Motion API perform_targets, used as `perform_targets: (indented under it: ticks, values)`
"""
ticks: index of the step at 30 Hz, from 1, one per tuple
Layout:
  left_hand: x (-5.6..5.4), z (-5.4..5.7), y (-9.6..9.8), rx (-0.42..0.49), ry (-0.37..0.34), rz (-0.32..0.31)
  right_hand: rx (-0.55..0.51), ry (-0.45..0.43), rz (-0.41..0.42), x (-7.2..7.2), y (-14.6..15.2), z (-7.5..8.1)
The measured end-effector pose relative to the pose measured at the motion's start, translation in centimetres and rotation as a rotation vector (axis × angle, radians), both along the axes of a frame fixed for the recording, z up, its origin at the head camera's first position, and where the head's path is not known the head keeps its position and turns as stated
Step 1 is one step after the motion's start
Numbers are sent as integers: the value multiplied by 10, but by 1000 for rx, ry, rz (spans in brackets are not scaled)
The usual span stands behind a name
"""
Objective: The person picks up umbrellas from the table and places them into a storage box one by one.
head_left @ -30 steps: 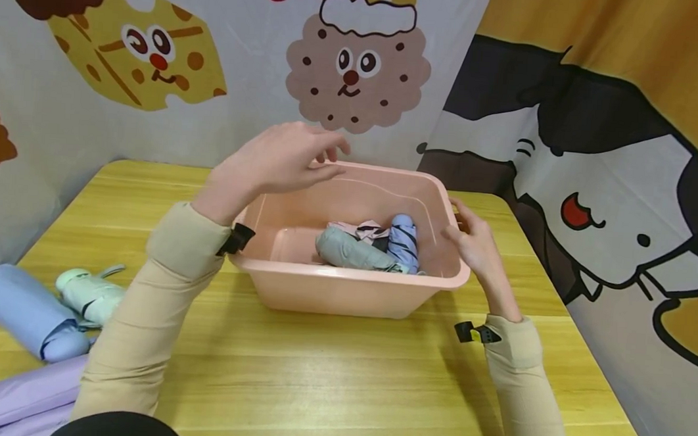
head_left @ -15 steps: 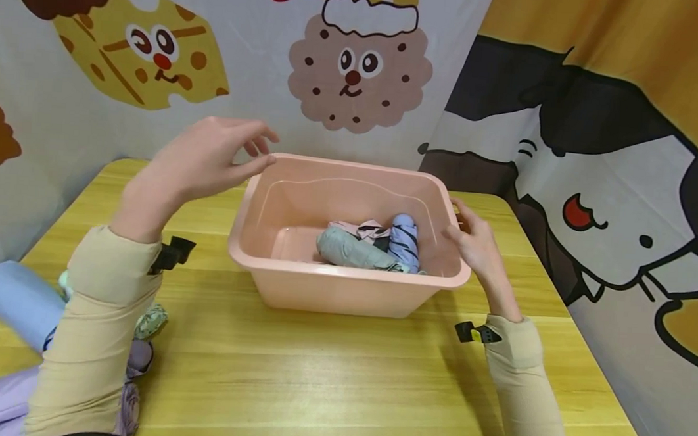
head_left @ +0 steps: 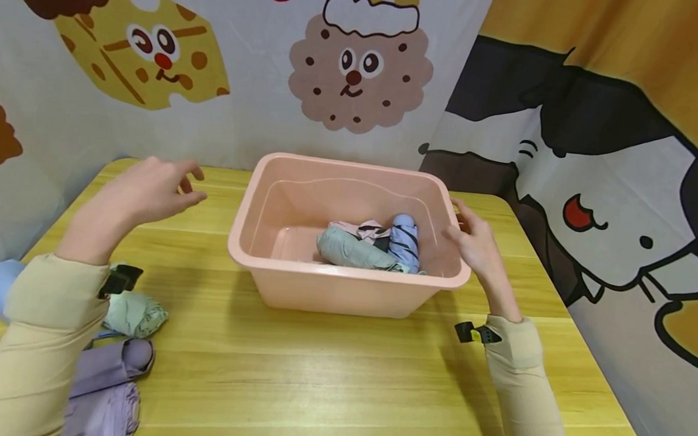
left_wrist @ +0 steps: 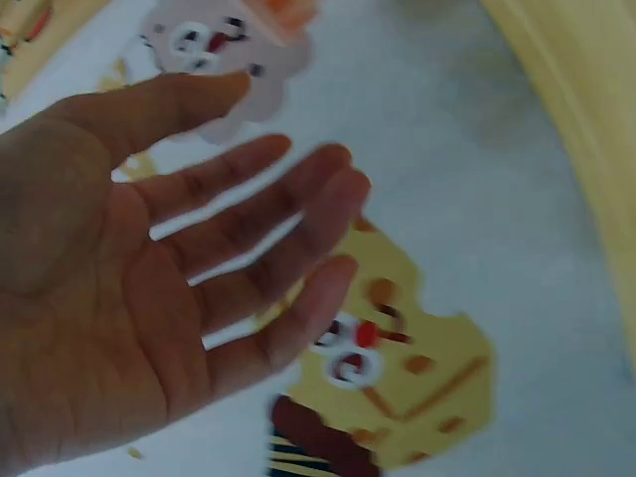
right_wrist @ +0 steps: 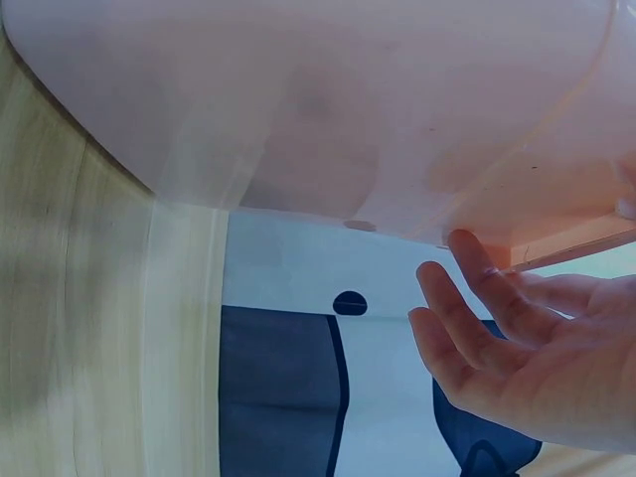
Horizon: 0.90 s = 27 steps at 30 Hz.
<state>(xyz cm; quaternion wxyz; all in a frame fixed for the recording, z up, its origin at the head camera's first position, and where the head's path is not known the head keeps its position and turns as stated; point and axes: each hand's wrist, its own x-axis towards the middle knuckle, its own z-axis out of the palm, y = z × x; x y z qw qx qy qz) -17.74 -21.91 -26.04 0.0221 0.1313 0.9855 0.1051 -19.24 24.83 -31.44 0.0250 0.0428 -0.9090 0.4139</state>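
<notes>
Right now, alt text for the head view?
Pink bin on a wood-grain table, containing several fabric bundles; a person's right grip holds it on the right while the empty left grip hovers left of it. More bundles, green, purple and blue, lie at left, partly behind the left sleeve. Cartoon-printed cloth hangs behind.

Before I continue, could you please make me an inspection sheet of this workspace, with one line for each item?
Surface: yellow wood-grain table, partly hidden by arms and things.
Job's things: pink tub, upright, holding a grey-green bundle, a striped blue bundle and pink-and-black fabric; at the table's left, a pale green bundle and purple bundles, partly behind the left sleeve.
Clutter: nothing seen.
Grippers: left hand raised, holding nothing; right hand holds the tub's rim.
Cables: nothing seen.
Surroundings: cartoon-print cloth beyond the table.
</notes>
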Motion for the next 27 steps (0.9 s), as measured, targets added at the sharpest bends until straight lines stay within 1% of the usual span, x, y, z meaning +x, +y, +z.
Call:
perform_targets:
  ticks: [2, 5, 7, 10, 14, 19, 22, 24, 27]
  values:
    - [-3, -10, -11, -22, -55, 29, 0, -5, -1, 1, 0, 0]
    - [-5, -26, -24, -36, -140, 40, -2, -13, -8, 1, 0, 0]
    - [-5, -35, -32, -47, -187, 20, -1, -17, -12, 1, 0, 0]
    - [-2, -45, -42, -69, -248, -32, -1, -12, -12, 1, -1, 0]
    - [4, -54, -50, -92, -349, -116, 12, 9, -6, -1, 0, 1]
    - [13, -65, -54, -90, -487, -221, 14, 18, 2, -1, 1, 1]
    - [19, -71, -54, -97, -579, -243, 16, 16, 0, -1, 1, 1]
    - [23, -74, -54, -98, -648, -236, 17, 13, -3, -2, 1, 0]
    - [28, -78, -55, -96, -752, -208, 21, 10, -7, -3, 1, -1]
